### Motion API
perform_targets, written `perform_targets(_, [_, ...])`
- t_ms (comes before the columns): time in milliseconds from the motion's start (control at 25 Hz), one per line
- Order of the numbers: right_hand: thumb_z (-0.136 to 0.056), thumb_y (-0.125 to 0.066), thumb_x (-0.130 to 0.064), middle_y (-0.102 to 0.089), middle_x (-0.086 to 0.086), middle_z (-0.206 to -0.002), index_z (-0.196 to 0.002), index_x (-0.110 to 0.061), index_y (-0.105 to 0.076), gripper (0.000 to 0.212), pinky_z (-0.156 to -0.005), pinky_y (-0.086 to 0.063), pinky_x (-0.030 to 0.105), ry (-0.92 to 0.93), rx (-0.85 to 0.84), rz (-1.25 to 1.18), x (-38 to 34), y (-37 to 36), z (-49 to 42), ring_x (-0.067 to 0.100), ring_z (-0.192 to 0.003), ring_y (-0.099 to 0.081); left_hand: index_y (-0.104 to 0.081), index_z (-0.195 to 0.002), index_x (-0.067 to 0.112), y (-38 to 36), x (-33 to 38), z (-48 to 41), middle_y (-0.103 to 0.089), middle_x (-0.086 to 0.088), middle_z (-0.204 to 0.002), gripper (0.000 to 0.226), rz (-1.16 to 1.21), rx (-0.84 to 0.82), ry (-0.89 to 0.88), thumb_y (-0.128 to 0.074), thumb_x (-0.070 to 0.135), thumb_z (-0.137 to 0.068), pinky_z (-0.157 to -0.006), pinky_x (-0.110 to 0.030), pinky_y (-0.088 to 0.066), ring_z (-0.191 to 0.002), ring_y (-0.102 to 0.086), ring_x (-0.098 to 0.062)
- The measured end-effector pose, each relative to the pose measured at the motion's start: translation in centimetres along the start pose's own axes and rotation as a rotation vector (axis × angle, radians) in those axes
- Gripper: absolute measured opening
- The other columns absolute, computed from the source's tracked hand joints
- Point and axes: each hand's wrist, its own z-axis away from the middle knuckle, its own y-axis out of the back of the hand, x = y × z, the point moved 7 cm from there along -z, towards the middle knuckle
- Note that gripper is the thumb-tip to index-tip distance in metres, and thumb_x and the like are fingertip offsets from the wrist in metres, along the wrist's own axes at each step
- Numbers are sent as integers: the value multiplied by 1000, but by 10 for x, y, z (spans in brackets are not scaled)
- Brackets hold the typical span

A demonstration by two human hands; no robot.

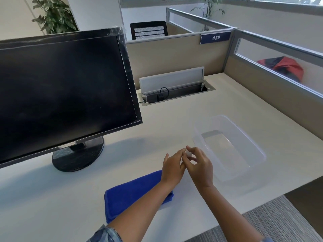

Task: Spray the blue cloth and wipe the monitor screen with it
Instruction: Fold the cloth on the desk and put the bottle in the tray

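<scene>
While the black flat-panel monitor (66,88) stands dark on its round glossy base (78,158) at the left of the pale tabletop (157,123), turned to face the person, the wiping appears not yet begun. Plastic film clings to the upper right corner of the bezel.

Right of the base, near the front edge, lies the folded blue microfibre cloth (132,193). It rests flat on the tabletop, partly under the person's left forearm, apparently parked within easy reach until it is sprayed.

Just beyond it the left hand (172,167) and right hand (200,165) meet above the tabletop. The right hand's thumb and fingertips pinch a small translucent white object (188,153), possibly the cap or nozzle of a sprayer, though it is too small to identify. The left hand reaches to the same object with its back to the camera. Whether its fingers grip anything cannot be told, and no spray bottle body is plainly in view. The two-handed hold suggests something being opened or readied ahead of spraying.

Just right of the hands sits a clear rectangular plastic tub (248,142), perhaps a carrier for the supplies. Behind, an open cable box with a raised grey flap (174,89) is set into the tabletop, and a blue plate numbered 439 (216,37) marks the beige partition.
</scene>
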Motion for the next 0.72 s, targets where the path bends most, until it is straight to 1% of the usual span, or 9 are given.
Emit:
perform_targets(80, [-78,-73,-10,-71,-2,-98,-98,-13,-66,21,-57,-58,38,-3,-19,15,-1,-3,-3,15,-72,-68,-57,-120,21,0,-2,-2,-69,4,-110,25,33,-36,26,-50,26,-97,-110,-38,-28,-101,-62,-15])
perform_targets(160, [-80,-71,-13,-70,-2,-101,-103,-14,-66,23,-60,-59,40,-13,-36,11,-1,-5,-7,16,-76,-68,-53,-125,21,-1,-4,-5,-66,3,-116,30,65,-104,28,-50,27,-96,-100,-37,-44,-105,-61,-14])
perform_targets(200, [-82,-71,-14,-70,-2,-103,-106,-14,-65,24,-62,-59,40,-20,-44,17,0,-5,-9,17,-78,-68,-49,-131,21,-1,-6,-4,-62,3,-124,35,57,-140,25,-50,29,-96,-99,-36,-45,-112,-58,-15])
perform_targets(280, [-83,-69,-17,-69,-2,-106,-113,-16,-62,31,-64,-59,39,-25,-66,36,0,-4,-11,16,-83,-67,-38,-141,20,1,-16,0,-45,2,-143,47,-24,-181,32,-49,30,-97,-107,-34,-37,-129,-44,-16])
perform_targets(360, [-84,-69,-17,-68,-1,-105,-119,-17,-58,37,-65,-59,37,-15,-102,39,0,-3,-11,16,-85,-66,-33,-143,20,10,-31,7,-35,2,-150,49,-150,-163,23,-47,29,-97,-112,-35,-29,-136,-33,-14])
perform_targets(480, [-83,-71,-14,-68,1,-88,-114,-16,-57,34,-65,-59,32,-26,-123,-21,-3,4,-18,12,-76,-66,-42,-138,22,29,-54,21,-39,3,-147,40,-313,-111,-15,-44,27,-98,-112,-36,-23,-136,-33,-13])
perform_targets(560, [-79,-74,-8,-65,1,-78,-109,-12,-57,34,-64,-57,17,-62,-86,-115,-10,17,-30,4,-74,-65,-50,-132,21,42,-68,29,-47,4,-141,36,-373,-54,-13,-41,28,-98,-110,-39,-25,-132,-39,-13])
perform_targets(640, [-76,-76,-4,-66,1,-77,-110,-9,-57,39,-62,-49,4,-98,-17,-199,-20,38,-48,-10,-75,-63,-57,-125,19,54,-81,38,-56,3,-132,40,-410,25,-6,-34,35,-97,-107,-46,-32,-124,-48,-16])
perform_targets(720, [-75,-77,-5,-67,1,-78,-114,-9,-55,45,-63,-45,2,-117,64,-262,-26,65,-72,-12,-74,-63,-61,-120,18,58,-91,48,-61,2,-125,51,-469,64,0,-26,42,-93,-102,-48,-37,-118,-54,-17])
